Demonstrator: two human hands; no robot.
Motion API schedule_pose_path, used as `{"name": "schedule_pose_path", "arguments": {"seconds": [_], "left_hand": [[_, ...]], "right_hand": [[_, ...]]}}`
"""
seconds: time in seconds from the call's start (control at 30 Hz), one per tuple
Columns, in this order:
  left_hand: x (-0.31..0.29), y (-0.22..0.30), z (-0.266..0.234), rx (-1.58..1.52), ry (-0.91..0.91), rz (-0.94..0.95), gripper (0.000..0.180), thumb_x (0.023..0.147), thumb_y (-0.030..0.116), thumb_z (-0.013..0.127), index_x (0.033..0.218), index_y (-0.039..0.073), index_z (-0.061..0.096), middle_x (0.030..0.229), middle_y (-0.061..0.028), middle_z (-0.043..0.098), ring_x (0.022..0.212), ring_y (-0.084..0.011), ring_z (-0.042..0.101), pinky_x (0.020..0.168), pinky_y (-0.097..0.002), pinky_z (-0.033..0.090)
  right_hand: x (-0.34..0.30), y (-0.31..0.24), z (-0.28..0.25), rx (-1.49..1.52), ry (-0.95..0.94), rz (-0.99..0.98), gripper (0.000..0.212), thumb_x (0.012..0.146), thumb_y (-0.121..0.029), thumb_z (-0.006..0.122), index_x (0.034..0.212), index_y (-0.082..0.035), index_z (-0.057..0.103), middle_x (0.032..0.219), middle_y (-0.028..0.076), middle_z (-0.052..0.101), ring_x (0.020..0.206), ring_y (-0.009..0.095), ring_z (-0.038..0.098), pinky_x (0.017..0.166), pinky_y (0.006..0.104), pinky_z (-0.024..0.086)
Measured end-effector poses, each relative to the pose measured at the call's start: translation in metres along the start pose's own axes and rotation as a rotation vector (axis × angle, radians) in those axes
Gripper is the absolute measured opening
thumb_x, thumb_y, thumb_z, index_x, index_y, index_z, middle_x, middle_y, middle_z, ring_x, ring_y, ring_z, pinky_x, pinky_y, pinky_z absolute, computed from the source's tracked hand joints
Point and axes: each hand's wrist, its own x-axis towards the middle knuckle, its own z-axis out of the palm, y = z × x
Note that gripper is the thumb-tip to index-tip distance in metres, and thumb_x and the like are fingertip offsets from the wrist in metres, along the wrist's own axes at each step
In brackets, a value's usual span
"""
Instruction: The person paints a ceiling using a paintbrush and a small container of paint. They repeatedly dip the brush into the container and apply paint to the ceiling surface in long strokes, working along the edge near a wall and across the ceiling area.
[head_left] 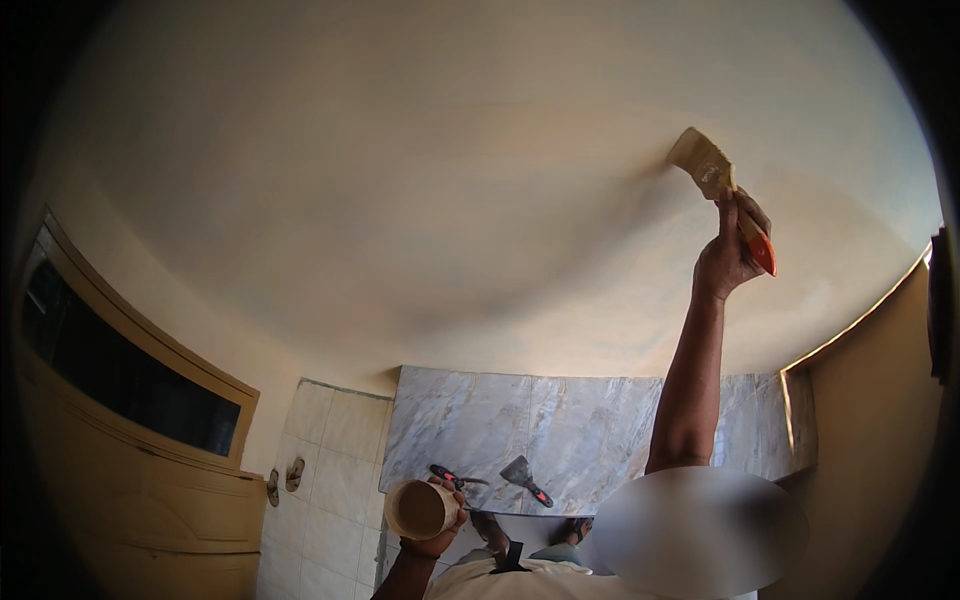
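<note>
My right hand (735, 240) is raised high on an outstretched arm, closed around a flat paintbrush (703, 163) with a red-tipped handle. The brush's bristles touch, or come very close to, the pale cream wall (480, 230). Low in front of me, my left hand (445, 530) grips a round, pale tub (420, 510) from its side. The tub's open top faces up and a brownish inside shows; how full it is I cannot tell.
Below the wall runs a grey marbled slab (590, 420). On it lie a scraper (525, 480) and another black-and-red handled tool (445, 475), partly behind my left hand. A wooden door (140, 490) stands left, near sandals (294, 474) on pale tiles (335, 490).
</note>
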Motion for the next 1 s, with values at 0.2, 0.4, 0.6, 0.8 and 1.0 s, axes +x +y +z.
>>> {"name": "schedule_pose_path", "arguments": {"seconds": [0.2,0.4,0.6,0.8,1.0], "left_hand": [[0.004,-0.033,0.013,-0.024,0.024,-0.072,0.055,0.094,0.046,0.07,0.136,0.012,0.06,0.135,-0.0126,0.063,0.13,-0.0344,0.057,0.104,-0.0537,0.051],[0.004,-0.026,0.011,0.025,0.025,-0.086,0.053,0.094,0.046,0.069,0.136,0.013,0.061,0.138,-0.0117,0.061,0.132,-0.0335,0.055,0.105,-0.0536,0.05],[0.009,-0.007,0.014,0.053,-0.011,-0.096,0.051,0.097,0.044,0.067,0.137,0.013,0.061,0.139,-0.0116,0.059,0.132,-0.0334,0.054,0.106,-0.0537,0.049],[0.022,-0.006,0.022,0.049,-0.014,-0.124,0.049,0.098,0.042,0.066,0.137,0.014,0.061,0.137,-0.0111,0.059,0.13,-0.0331,0.055,0.106,-0.0538,0.05],[0.026,-0.024,0.027,-0.022,0.022,-0.159,0.05,0.097,0.042,0.066,0.137,0.013,0.061,0.137,-0.011,0.059,0.13,-0.0334,0.056,0.105,-0.054,0.05]], "right_hand": [[0.032,0.003,-0.03,-0.517,0.135,-0.524,0.017,0.092,0.003,0.075,0.107,-0.005,0.072,0.115,0.012,0.066,0.107,0.026,0.067,0.089,0.0359,0.059],[-0.056,0.025,0.039,-0.525,0.094,-0.43,0.021,0.088,0.004,0.077,0.095,-0.007,0.061,0.113,0.016,0.06,0.095,0.026,0.064,0.076,0.0342,0.055],[-0.127,-0.012,0.071,-0.228,-0.22,-0.284,0.019,0.084,0.007,0.078,0.092,-0.003,0.064,0.113,0.018,0.064,0.1,0.028,0.07,0.079,0.0349,0.059],[-0.04,0.017,-0.006,0.029,-0.17,0.212,0.008,0.091,-0.001,0.075,0.096,0.0,0.069,0.111,0.013,0.071,0.099,0.017,0.068,0.087,0.0323,0.056],[0.043,0.007,-0.088,-0.346,-0.032,-0.131,0.009,0.092,0.003,0.073,0.099,-0.001,0.069,0.111,0.012,0.07,0.1,0.02,0.069,0.086,0.0335,0.058]]}}
